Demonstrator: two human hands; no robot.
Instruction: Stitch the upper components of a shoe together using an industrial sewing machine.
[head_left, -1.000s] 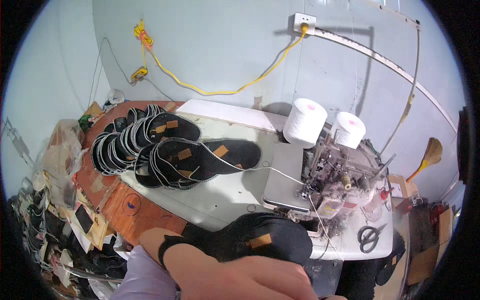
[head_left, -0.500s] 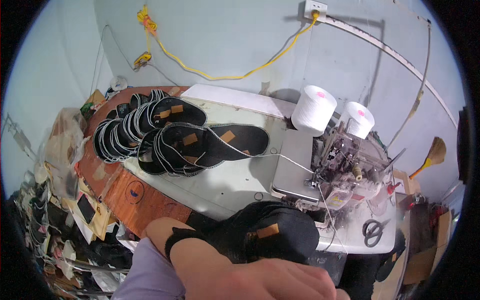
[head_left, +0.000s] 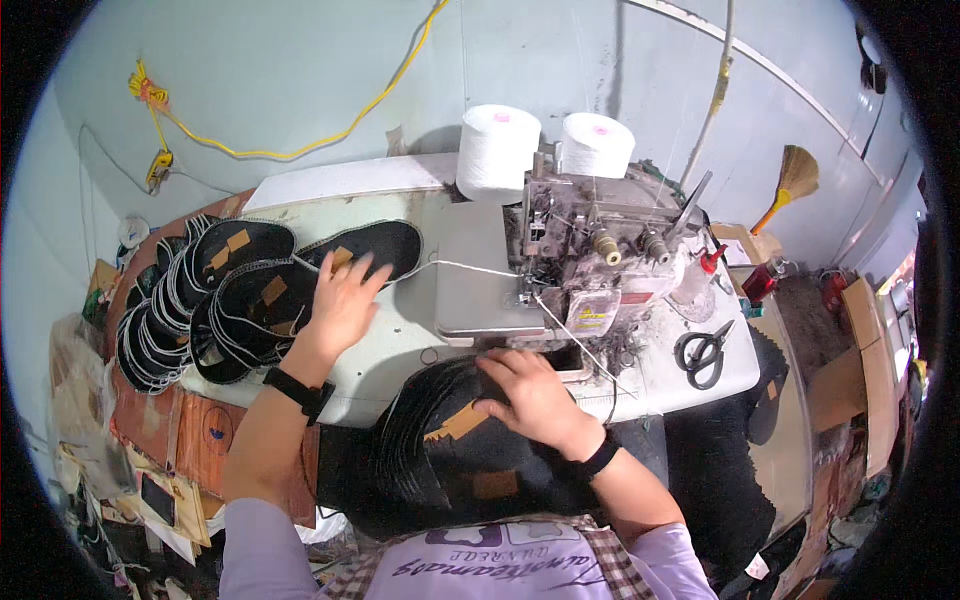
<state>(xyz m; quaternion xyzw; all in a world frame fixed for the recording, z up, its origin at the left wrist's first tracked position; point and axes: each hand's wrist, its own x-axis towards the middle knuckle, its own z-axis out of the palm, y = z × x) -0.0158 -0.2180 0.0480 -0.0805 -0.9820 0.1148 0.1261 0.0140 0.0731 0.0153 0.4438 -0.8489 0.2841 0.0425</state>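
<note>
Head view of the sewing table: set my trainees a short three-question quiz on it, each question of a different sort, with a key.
1. True or false: the left hand rests on the fanned black sole pieces.
2. How many white thread cones stand behind the sewing machine?
3. The scissors lie: A) left of the machine, B) right of the machine, C) on the lap.

Key: 1 true; 2 two; 3 B. The right hand presses the black stack at the table edge.
</note>
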